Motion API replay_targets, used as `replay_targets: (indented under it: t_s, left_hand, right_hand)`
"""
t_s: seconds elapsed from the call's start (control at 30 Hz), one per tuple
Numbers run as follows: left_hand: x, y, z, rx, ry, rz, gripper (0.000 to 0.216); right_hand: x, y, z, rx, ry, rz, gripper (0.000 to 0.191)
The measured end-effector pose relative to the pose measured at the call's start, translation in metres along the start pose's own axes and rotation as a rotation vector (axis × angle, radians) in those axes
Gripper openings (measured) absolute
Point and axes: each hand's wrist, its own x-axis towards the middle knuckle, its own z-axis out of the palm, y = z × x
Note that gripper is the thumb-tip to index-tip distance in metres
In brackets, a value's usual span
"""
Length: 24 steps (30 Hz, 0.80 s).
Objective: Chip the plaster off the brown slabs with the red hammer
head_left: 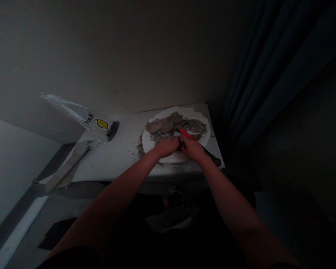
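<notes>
Both hands work over a round white board (pixel 148 139) with a ragged edge. My left hand (pixel 168 146) is closed, its fingers resting at a greyish-brown flat piece (pixel 160 139); what they pinch is hidden. Beside it, almost touching, my right hand (pixel 192 147) has its fingers curled at a slim red object (pixel 186 133), perhaps a tool handle; I cannot tell whether it is gripped. Behind the hands lies a larger rough brown slab (pixel 164 125), with grey crumbly bits (pixel 195 126) heaped to its right. A dark green and black object (pixel 214 158) lies by my right wrist.
The board rests on a white table (pixel 114 157) against a wall. A clear plastic bag (pixel 81 116) with a yellow label stands on the left, and cardboard strips (pixel 68 166) lie at the table's left edge. A dark curtain (pixel 268 67) hangs at right. The light is dim.
</notes>
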Motion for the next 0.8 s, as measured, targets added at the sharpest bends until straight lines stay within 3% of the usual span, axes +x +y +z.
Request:
replay_targets:
  t_s: [0.8]
  left_hand:
    - [-0.004, 0.001, -0.012, -0.005, -0.023, 0.026, 0.033]
  right_hand:
    - [-0.002, 0.001, 0.002, 0.050, 0.017, -0.021, 0.049]
